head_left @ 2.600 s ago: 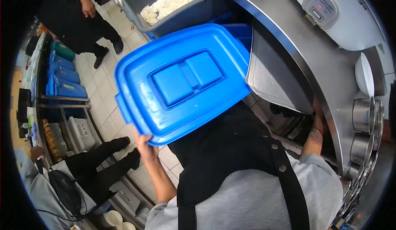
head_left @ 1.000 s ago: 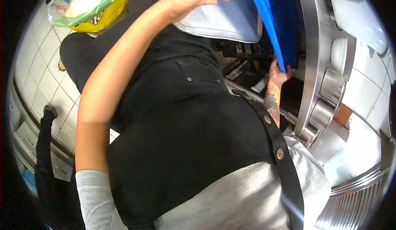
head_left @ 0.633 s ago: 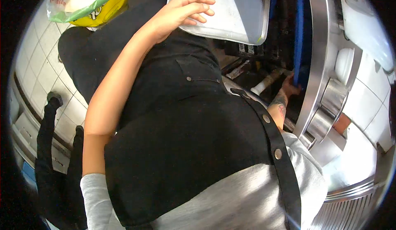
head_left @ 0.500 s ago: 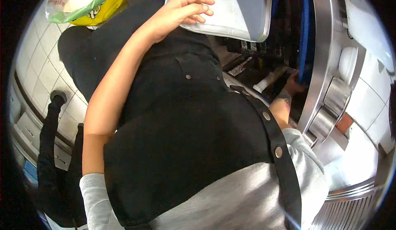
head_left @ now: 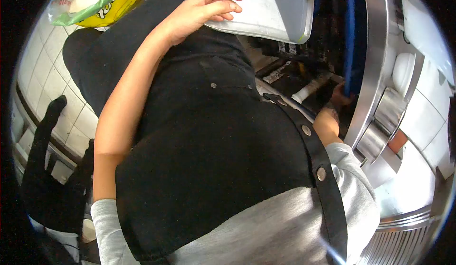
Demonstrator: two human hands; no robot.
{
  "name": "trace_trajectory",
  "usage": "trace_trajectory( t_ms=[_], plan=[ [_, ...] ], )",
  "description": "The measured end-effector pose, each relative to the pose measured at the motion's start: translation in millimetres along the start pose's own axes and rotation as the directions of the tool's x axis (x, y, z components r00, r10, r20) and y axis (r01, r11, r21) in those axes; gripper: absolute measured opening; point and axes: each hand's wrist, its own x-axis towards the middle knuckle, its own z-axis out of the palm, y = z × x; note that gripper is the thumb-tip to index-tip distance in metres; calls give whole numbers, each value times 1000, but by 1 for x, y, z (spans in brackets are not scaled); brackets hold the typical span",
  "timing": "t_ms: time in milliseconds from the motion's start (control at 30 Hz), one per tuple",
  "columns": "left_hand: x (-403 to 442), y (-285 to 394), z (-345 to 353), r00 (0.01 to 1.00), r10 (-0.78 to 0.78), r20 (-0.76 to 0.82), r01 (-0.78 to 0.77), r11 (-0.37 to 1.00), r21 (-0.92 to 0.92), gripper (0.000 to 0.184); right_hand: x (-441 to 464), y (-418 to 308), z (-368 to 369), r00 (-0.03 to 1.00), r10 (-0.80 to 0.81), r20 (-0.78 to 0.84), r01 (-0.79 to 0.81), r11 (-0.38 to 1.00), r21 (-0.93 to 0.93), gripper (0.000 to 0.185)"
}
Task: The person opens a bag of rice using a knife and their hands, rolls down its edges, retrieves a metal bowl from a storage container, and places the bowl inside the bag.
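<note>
My left hand [head_left: 209, 9] hovers palm down over the near left corner of a shallow grey-white tray [head_left: 280, 20], fingers loosely apart and nothing in them. Whether it touches the tray surface I cannot tell. Low in the shadow under a metal counter, my right hand [head_left: 341, 96] is closed at the near end of a thin blue board [head_left: 350, 51] standing on edge. Its fingers are partly hidden by the dark.
A steel counter edge [head_left: 375, 65] runs along the right, with metal containers [head_left: 390, 109] and a white bowl [head_left: 403, 72] beyond. Pipes [head_left: 311, 88] lie in the dark space below. A yellow-green bag [head_left: 111, 8] stands upper left. Another person's dark-clothed legs [head_left: 38, 160] show at left.
My left hand has shifted slightly left with the view. My right hand stays by the blue board, whose end sits a little lower in view. The other person's legs have moved.
</note>
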Motion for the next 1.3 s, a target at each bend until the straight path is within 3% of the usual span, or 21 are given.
trace_trajectory(
  t_ms=[67,167,300,400,433,500,533,567,633,700,767,833,867,900,967,1000,1067,1133,1200,1233,1300],
  plan=[
    [-1,2,2,1000,-3,-11,3,1000,-10,41,-5,-2,6,995,75,70,-76,997,18,57],
    [-2,-1,1,1000,4,-19,-4,1000,-8,41,-24,-2,24,969,247,7,-248,968,34,59],
    [-2,-3,1,999,32,-26,-32,999,-5,39,-28,0,29,991,118,-56,-125,983,-138,55],
    [-3,-1,-2,978,141,-156,-142,990,2,33,-38,1,22,979,-41,-199,-9,969,-247,53],
    [-3,1,-3,930,148,-336,-112,986,124,31,-45,7,17,959,-82,-272,10,967,-256,52],
    [0,-1,-7,727,243,-642,-3,936,352,28,-55,22,2,888,-130,-440,25,971,-236,51],
    [2,-3,-12,591,421,-689,18,846,533,28,-61,44,4,841,-119,-528,6,977,-211,51],
    [6,-6,-21,473,614,-632,73,688,722,31,-63,71,8,793,-81,-604,-29,985,-171,50],
    [6,-9,-28,603,422,-677,338,634,696,38,-64,129,30,756,43,-654,-148,983,-106,50],
    [11,-10,-32,798,-2,-602,461,646,609,41,-72,177,86,848,153,-507,-308,922,-235,51],
    [17,-25,-32,864,124,-487,307,637,707,35,-76,212,148,923,258,-284,-370,792,-484,53],
    [22,-16,-35,902,118,-416,262,616,743,29,-52,241,172,990,124,-63,-116,493,-862,53],
    [25,-19,-37,884,140,-446,271,622,734,25,-48,247,186,997,81,16,-8,287,-958,52],
    [32,-28,-47,863,181,-472,270,625,732,26,-44,252,200,995,37,95,93,60,-994,53],
    [33,-10,-53,879,90,-469,344,561,753,27,-69,246,254,984,-41,174,143,-395,-907,53],
    [34,-8,-55,881,68,-468,356,555,752,28,-91,242,284,909,-163,383,264,-485,-834,41],
    [37,-10,-58,878,20,-479,397,528,751,31,-102,248,328,916,-32,401,381,-247,-891,33],
    [36,-17,-57,875,80,-477,365,537,760,30,-95,280,333,861,151,486,506,-147,-850,28],
    [37,-18,-52,848,90,-522,401,535,744,29,-105,309,346,688,320,651,685,8,-728,24],
    [36,-15,-47,831,99,-547,421,530,736,28,-122,313,368,564,341,752,746,181,-641,20],
    [37,-17,-46,821,116,-559,420,540,729,26,-127,336,375,533,315,785,750,255,-611,21]
  ],
)
